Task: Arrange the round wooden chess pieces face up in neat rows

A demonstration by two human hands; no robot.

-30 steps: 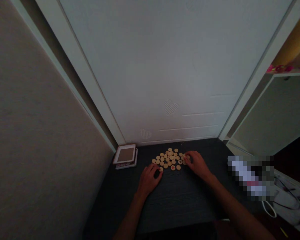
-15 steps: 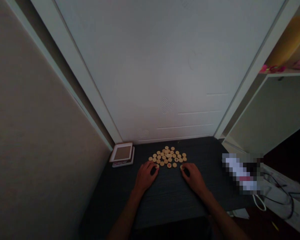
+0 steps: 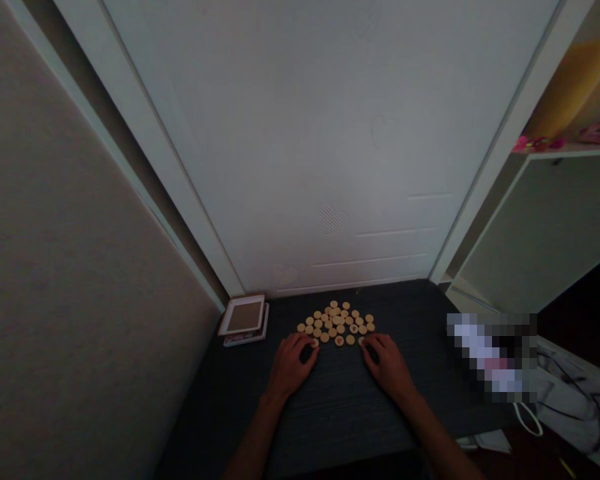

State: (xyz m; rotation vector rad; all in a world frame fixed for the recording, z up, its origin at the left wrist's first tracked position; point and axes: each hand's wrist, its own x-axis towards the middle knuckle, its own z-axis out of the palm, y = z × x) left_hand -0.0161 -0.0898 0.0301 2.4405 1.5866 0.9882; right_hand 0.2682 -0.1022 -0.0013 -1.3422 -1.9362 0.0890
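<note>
Several round wooden discs (image 3: 337,320) form a loose pile on the dark table (image 3: 340,413), some overlapping near its middle. Two of them show marks, one reddish (image 3: 339,341) at the front and one dark (image 3: 353,329). At the pile's front left corner, my left hand (image 3: 294,360) has thumb and fingertips closed on a disc (image 3: 315,343). My right hand (image 3: 386,363) pinches another disc (image 3: 363,341) at the front right corner. Both discs lie at table level, partly covered by fingertips.
A white-framed box (image 3: 245,316) rests on a flat case at the table's back left. Behind the table stands a white panel (image 3: 300,167). At the right edge is a pixelated object (image 3: 490,357), with cables beyond it and shelving above.
The whole view has tilted slightly, so the table sits lower. My right hand's disc has shifted slightly left, closer to the front row. My left hand keeps its place by the pile.
</note>
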